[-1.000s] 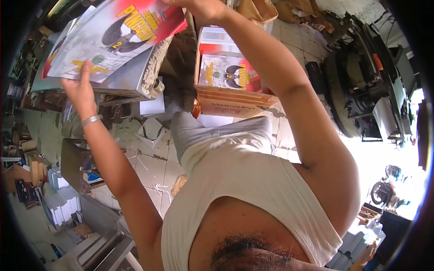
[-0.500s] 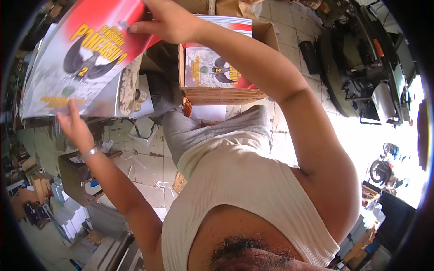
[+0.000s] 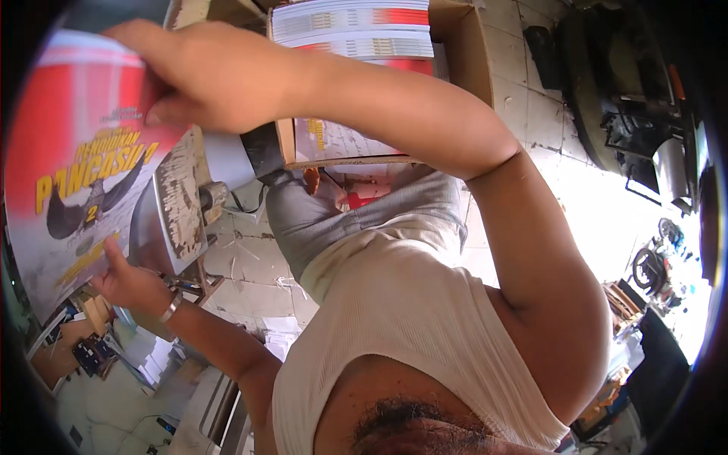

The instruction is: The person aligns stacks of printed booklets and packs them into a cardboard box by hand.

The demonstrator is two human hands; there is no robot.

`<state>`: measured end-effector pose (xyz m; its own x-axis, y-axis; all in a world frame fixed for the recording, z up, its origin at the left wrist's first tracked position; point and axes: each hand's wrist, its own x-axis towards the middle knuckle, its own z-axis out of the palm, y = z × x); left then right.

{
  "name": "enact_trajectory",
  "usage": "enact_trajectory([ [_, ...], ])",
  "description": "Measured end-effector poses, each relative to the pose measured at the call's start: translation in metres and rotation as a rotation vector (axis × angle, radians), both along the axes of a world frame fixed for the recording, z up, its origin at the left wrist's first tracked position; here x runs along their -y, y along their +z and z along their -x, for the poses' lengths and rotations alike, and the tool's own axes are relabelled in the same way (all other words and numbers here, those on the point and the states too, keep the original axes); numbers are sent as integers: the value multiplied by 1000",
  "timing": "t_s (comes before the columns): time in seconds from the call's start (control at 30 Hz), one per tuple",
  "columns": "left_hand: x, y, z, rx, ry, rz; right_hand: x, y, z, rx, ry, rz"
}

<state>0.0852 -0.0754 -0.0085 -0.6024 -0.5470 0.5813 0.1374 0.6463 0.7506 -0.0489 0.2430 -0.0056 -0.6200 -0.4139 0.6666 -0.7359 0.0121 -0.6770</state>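
Fingers (image 3: 163, 114) of the right hand (image 3: 216, 76) are curled down over the upper edge of a large printed sheet (image 3: 72, 174), pinching it at about 11 o'clock in the view; the left hand (image 3: 129, 284), at about 8 o'clock, has its thumb raised against the sheet's lower edge, with the other fingers hidden behind it, so how tightly they close cannot be told.

Going from largest to smallest: the person's torso in a pale ribbed vest (image 3: 402, 334) fills the centre and the 5 o'clock part of the view, with grey trousers (image 3: 334, 212) above it. The right arm crosses from 4 o'clock up to 11 o'clock. The printed sheet comes next, red at the top and grey lower down, with yellow lettering and a dark bird figure, held up at 9 to 10 o'clock between both hands and blurred at its edges. At 12 o'clock is an open cardboard box (image 3: 455, 53) holding a stack of printed sheets (image 3: 356, 23) with red bands. Dark machinery (image 3: 629, 114) stands at 2 o'clock on the tiled floor (image 3: 250, 265), which is strewn with white paper scraps. Just behind the held sheet, a worn tabletop (image 3: 178, 197) with flaking paint stands at 9 o'clock. Smallest, a metal bracelet (image 3: 171, 307) circles the left wrist.
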Motion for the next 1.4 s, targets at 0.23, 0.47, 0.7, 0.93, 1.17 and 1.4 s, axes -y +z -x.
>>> enact_trajectory([
  [0.23,-103,28,10,243,-87,5,-109,-26,-7,301,-50,216],
  [0.47,-176,-27,31,581,-593,-189,-209,-76,-80,613,-341,84],
  [0.7,-189,-76,16,1091,-829,-309,-219,-119,-175,1262,-519,239],
  [0.93,-184,-104,-7,1132,-787,-283,-226,-131,-191,1316,-488,53],
  [1.17,-185,-112,12,1040,-756,36,-227,-134,-171,1248,-479,-4],
  [1.4,-185,-122,15,998,-774,-15,-222,-141,-174,1296,-519,130],
])
